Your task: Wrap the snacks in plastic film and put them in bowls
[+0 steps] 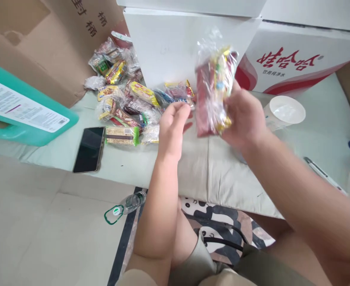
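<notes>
My right hand (246, 117) is closed on snack packets (212, 93), one dark red and one yellow, with clear crinkled plastic around them, held up above the table in front of the white box. My left hand (174, 125) is just left of the packets, apart from them, its fingers stretched and a little bent with nothing visible in them. Beyond it lies a pile of wrapped snacks (143, 94), among them a packet with a green end (122, 136). Motion blurs the right hand and the packets.
A cardboard box (70, 51), a teal jug (22, 103) and a phone (89, 149) are on the left. White boxes (169, 43) stand behind. At right are a paper cup (285, 113) and a pen (325, 174). A plastic bottle (130, 202) lies below the table edge.
</notes>
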Available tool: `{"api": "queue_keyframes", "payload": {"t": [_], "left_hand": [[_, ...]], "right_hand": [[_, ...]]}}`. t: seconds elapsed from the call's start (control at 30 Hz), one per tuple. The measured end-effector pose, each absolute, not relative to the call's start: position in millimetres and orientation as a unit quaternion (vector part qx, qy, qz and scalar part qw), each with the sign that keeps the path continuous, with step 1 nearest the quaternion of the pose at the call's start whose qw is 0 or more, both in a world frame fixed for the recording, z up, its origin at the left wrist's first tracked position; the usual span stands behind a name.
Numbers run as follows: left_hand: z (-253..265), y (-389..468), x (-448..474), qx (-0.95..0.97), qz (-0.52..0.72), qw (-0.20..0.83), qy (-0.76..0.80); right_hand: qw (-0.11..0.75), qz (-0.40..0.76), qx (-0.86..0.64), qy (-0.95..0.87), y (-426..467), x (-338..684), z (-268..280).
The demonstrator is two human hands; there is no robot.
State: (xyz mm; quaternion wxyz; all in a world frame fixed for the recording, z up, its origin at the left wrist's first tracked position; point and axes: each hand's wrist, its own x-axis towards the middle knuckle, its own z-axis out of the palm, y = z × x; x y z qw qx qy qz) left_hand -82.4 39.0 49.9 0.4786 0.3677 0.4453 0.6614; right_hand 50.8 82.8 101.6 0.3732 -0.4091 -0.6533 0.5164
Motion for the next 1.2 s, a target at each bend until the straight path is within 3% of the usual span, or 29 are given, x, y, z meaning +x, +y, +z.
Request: {"api": "queue_keyframes", "payload": {"t": [0.1,0.17,0.5,0.67,0.77,0.87,1.0,1.2], "left_hand": [[48.1,34.8,-69.5,0.444,0.548,0.622,0.34],[46.3,30.3,-58.5,0.483,0.498,0.654,0.303],[29.9,7.9,4.7,0.592,0.392,0.652,0.267],[17.8,-11.2,39.7,0.632,0.339,0.633,0.29],[9.8,-16.5,55.1,0.655,0.351,0.606,0.284],[2.0,-15.8,66.5,0.678,0.358,0.583,0.269],[-2.7,-12.0,74.6,0.715,0.356,0.543,0.259],[0.3,-12.6,71.0,0.75,0.367,0.506,0.217]], "right_hand": [[0.419,0.659,-0.383,-0.493,33.8,79.3,93.7],[0.423,0.679,-0.397,-0.449,6.0,94.3,83.0],[0.42,0.735,-0.458,-0.272,-93.3,172.8,20.2],[0.42,0.728,-0.451,-0.301,-124.9,217.3,8.7],[0.412,0.646,-0.509,-0.392,-126.5,253.3,11.9],[0.4,0.428,-0.67,-0.457,-109.3,299.5,17.9],[0.288,0.164,-0.797,-0.505,-66.9,354.9,15.5],[0.195,0.074,-0.802,-0.56,-32.0,382.0,-17.3]]}}
